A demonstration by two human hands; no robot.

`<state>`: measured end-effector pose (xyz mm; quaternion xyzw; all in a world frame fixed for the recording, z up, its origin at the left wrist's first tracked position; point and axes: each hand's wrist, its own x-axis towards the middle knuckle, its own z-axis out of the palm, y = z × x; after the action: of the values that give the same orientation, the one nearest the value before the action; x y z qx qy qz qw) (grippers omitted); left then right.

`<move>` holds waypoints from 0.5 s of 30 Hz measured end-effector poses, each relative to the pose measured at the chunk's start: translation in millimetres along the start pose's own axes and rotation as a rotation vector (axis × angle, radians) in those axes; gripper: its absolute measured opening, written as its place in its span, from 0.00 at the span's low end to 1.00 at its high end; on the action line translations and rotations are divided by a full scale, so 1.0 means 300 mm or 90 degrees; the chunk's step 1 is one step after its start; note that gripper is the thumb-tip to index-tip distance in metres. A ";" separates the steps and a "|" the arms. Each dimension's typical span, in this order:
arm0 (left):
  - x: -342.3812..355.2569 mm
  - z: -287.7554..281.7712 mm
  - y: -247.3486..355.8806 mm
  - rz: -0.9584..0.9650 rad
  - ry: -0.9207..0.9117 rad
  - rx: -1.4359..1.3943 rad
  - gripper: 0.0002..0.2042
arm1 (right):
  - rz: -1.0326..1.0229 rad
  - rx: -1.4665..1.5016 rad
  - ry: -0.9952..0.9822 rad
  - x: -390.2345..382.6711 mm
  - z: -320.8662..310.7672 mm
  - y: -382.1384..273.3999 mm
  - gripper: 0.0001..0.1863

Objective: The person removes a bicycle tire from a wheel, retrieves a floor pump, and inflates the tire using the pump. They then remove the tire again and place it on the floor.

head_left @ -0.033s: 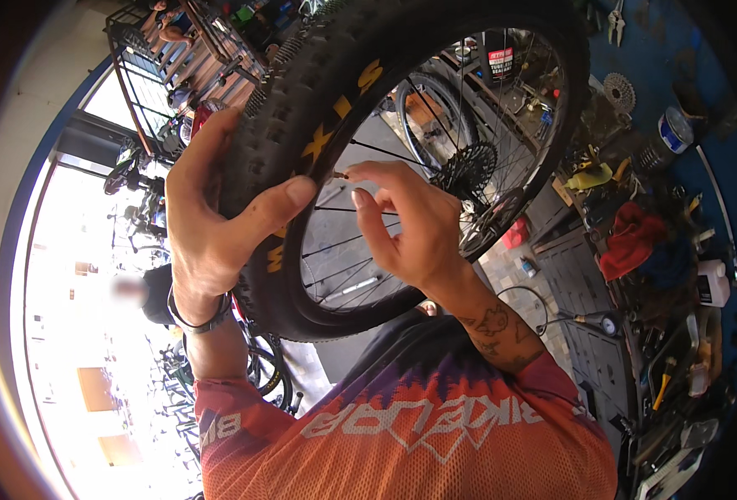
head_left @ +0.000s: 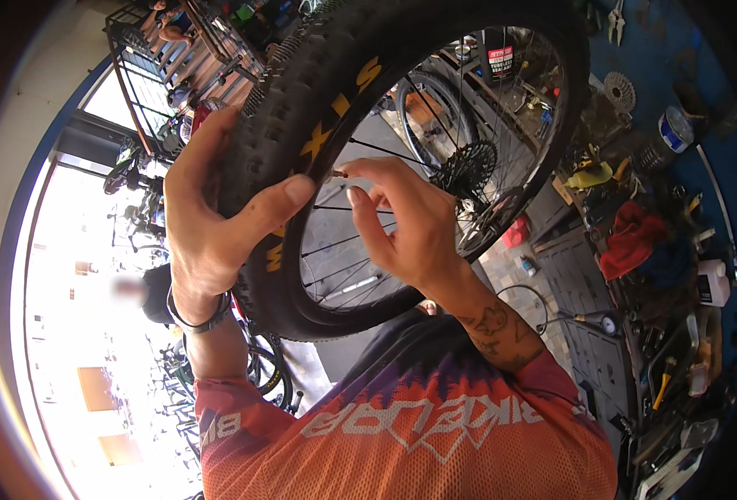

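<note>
A bicycle wheel with a knobby black tire [head_left: 335, 62] marked in yellow stands tilted before me. My left hand [head_left: 206, 221] grips the tire's near left side, thumb on the sidewall and fingers wrapped over the tread. Inside the rim, my right hand [head_left: 410, 221] has its index fingertip at the small valve stem [head_left: 340, 174]. Its thumb is apart from that finger, and the other fingers are curled. The valve is partly hidden by the fingertip. Thin spokes run to the hub, where a dark cassette [head_left: 468, 171] shows.
On the right, a cluttered workbench holds a red cloth [head_left: 631, 242], a yellow bottle [head_left: 589, 176], a white jug [head_left: 712, 283] and a pressure gauge [head_left: 608, 323]. A black sealant container [head_left: 499, 58] shows through the wheel. Several bicycles and a bright opening lie to the left.
My right hand has shifted very slightly left, its thumb a little nearer the rim. My left hand and the wheel look unmoved.
</note>
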<state>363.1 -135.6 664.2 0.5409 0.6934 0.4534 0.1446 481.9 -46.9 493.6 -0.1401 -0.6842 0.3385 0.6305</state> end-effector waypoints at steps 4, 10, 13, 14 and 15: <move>0.009 0.003 -0.006 0.006 0.001 0.012 0.41 | 0.062 0.163 -0.084 0.018 0.032 0.033 0.12; 0.020 0.005 -0.011 0.005 -0.011 0.020 0.41 | 0.096 0.158 -0.042 0.007 0.012 0.046 0.10; 0.013 0.005 -0.012 -0.013 -0.016 0.009 0.41 | 0.189 0.272 -0.132 0.008 0.004 0.040 0.10; 0.011 0.006 -0.014 -0.013 -0.009 0.008 0.41 | 0.242 0.317 -0.164 0.010 0.003 0.039 0.10; 0.012 0.006 -0.016 -0.013 -0.002 0.007 0.41 | 0.197 0.289 -0.120 0.012 0.003 0.039 0.10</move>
<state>360.0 -131.7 660.4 0.5352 0.7011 0.4475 0.1476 477.6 -36.3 489.0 -0.0663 -0.6173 0.5866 0.5201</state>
